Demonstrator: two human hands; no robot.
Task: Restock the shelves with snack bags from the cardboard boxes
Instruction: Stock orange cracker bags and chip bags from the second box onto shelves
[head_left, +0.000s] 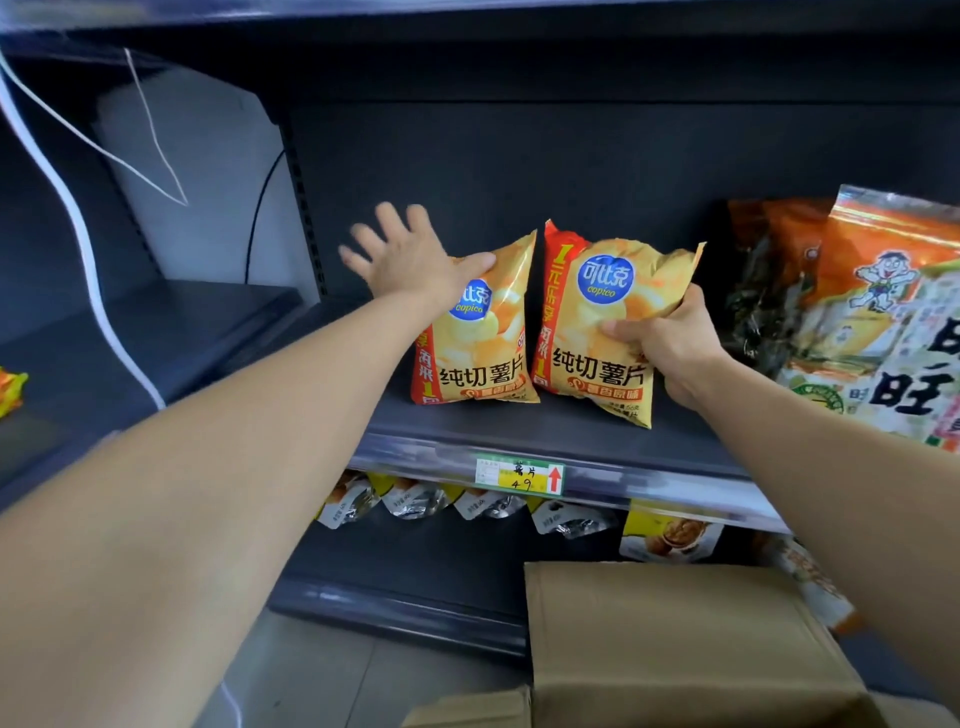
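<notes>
Two yellow potato chip bags stand upright side by side on the dark shelf (519, 431). The left chip bag (480, 343) has my left hand (410, 254) at its upper left corner, fingers spread straight and the thumb lying on the bag's front. The right chip bag (597, 322) is gripped at its right edge by my right hand (670, 343), thumb on the front and fingers curled behind it. A cardboard box (675, 649) with open flaps sits below at the bottom right.
Large orange and white snack bags (883, 322) fill the shelf's right end, with dark packets (763, 312) behind them. A yellow price tag (519, 473) marks the shelf rail. Pouches (415, 501) hang on the lower shelf. White cables (78, 234) run down at the left.
</notes>
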